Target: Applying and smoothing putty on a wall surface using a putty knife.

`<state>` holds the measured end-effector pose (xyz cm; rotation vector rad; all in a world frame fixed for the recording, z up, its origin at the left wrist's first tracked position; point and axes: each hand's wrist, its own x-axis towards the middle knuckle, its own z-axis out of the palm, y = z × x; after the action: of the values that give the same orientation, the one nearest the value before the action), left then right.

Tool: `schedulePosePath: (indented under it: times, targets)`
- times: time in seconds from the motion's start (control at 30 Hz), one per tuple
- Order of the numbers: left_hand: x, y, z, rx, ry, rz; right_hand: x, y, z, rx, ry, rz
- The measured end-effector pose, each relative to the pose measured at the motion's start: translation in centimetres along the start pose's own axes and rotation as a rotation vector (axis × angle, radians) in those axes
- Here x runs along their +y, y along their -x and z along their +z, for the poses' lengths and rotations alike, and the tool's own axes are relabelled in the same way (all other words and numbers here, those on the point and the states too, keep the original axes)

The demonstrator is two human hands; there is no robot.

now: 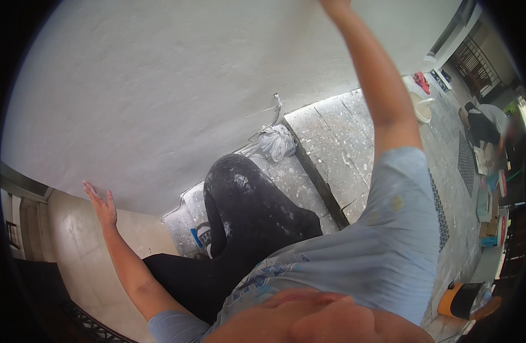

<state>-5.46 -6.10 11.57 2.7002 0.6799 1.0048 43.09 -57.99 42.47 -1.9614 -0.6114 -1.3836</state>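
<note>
The wall looks largely coated, the remainder unclear, with the left hand spread near its edge and the right hand too cropped to tell.

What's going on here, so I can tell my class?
The person's left hand is raised, open, by a pale wall; whether it touches is unclear. The right hand reaches up to the picture's top edge, mostly cut off, so anything it holds can't be seen. A crumpled plastic bag lies at the wall's foot, with a pale bucket farther right. Another person bends over at far right.
</note>
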Motion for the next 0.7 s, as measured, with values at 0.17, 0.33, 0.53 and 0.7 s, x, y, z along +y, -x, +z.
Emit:
schedulePosePath:
  times: [0.17, 0.33, 0.53, 0.7]
  targets:
    - [-0.1, 0.2, -0.2, 0.081, 0.015, 0.067, 2.5, 12.7, 1.3, -0.08, 0.006, -0.053]
    - [-0.1, 0.4, 0.0, -0.015, 0.026, 0.001, 2.8, 11.2, 2.0, -0.026, -0.078, 0.115]
    - [-0.7, 0.5, -0.4, -0.023, 0.077, 0.036, 2.4, -3.9, -0.1, 0.093, -0.062, 0.079]
    - [-0.8, 0.3, -0.4, -0.038, 0.091, 0.006, 3.7, -6.6, -1.1, 0.217, -0.017, -0.063]
